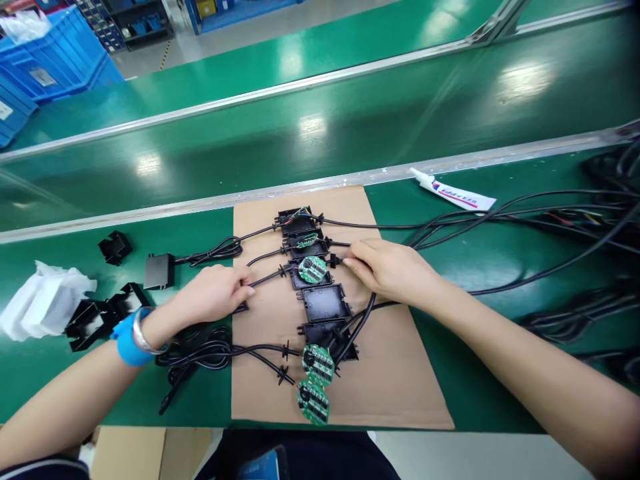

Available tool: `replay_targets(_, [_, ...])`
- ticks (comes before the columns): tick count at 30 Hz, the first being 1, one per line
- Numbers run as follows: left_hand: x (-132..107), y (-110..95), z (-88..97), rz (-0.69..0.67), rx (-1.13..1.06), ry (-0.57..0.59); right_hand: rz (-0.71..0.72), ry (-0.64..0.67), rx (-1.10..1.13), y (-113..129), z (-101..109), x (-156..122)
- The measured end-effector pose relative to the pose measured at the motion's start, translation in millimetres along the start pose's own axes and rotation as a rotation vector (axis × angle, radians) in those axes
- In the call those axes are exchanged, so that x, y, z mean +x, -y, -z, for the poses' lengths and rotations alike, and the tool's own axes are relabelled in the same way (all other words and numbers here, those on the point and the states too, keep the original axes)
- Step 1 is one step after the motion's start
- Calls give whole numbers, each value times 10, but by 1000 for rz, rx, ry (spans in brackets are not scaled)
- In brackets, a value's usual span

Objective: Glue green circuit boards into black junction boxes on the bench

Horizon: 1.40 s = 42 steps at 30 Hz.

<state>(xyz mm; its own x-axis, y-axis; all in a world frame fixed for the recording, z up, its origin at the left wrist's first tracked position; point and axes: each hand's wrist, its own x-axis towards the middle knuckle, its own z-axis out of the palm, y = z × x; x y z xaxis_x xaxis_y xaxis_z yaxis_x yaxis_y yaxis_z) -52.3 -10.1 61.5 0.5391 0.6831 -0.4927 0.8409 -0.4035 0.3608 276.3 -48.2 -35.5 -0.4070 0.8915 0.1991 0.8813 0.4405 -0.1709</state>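
"On the cardboard (400, 387), how far along?"

"Seemingly partway: green board (313, 269) at third-farthest case (299, 283), between black cables (267, 277) pinched in left fingers (243, 293) and right fingers (359, 269). Remaining: bare fourth case (327, 303), two loose boards (320, 363)."

Bright glare on green surface (225, 157)

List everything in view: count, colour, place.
Circuit boards: four-plus, green, among housings
Housings: five, black, row on cardboard
Cardboard: one, brown, under housings
Cables: several, black, both sides
Closed box: one, black, left
Open boxes: three, black, farther left
Wrapping: uncounted, white, far left
Tube: one, white, right
Workbench: one, green, beneath
Crates: two-plus, blue, upper left
Shelving: uncounted, dark, background
Wristband: one, blue, left wrist
Bangle: one, silver, left wrist
Left hand: one, bare, at left cable
Right hand: one, bare, at right cable
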Motion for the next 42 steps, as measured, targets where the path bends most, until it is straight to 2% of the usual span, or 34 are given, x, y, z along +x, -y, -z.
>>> replay_targets(2, [20,-65,-91,6,298,-57,38,-23,-25,13,39,-15])
replay_targets(5, [-47,-150,-181,32,527,-162,111,-42,-2,3,95,-47])
replay_targets(9, [-147,-197,-222,-7,644,-305,182,-47,24,-46,84,-46])
replay_targets(14, [-177,-209,-320,-26,682,-317,181,-59,-68,12,127,-26])
replay_targets(16, [-255,-250,-378,-44,646,-375,168,-95,-18,149,233,-70])
replay_targets(18, [-368,-318,-464,-140,510,-421,209,-109,130,357,351,-152])
replay_targets(21, [-497,-435,-673,-333,222,-339,290,12,351,710,437,-302])
replay_targets(23, [-511,-487,-843,-373,118,-266,292,111,423,895,402,-388])
replay_targets(25, [-484,-503,-994,-377,66,-228,283,146,461,1013,323,-453])
replay_targets(27, [-454,-490,-1088,-376,34,-211,306,121,458,1078,249,-501])
replay_targets(29, [-446,-472,-1105,-385,11,-203,363,49,436,1106,223,-538])
replay_targets(32, [-463,-471,-985,-396,-103,-198,410,-51,418,1055,305,-564])
replay_targets(35, [-420,-496,-777,-337,-233,-232,299,-72,386,826,444,-539])
replay_targets(39, [-179,-522,-633,-289,-74,-423,125,-31,294,359,455,-472])
replay_targets(42, [5,-528,-675,-212,64,-380,123,70,218,132,345,-462])
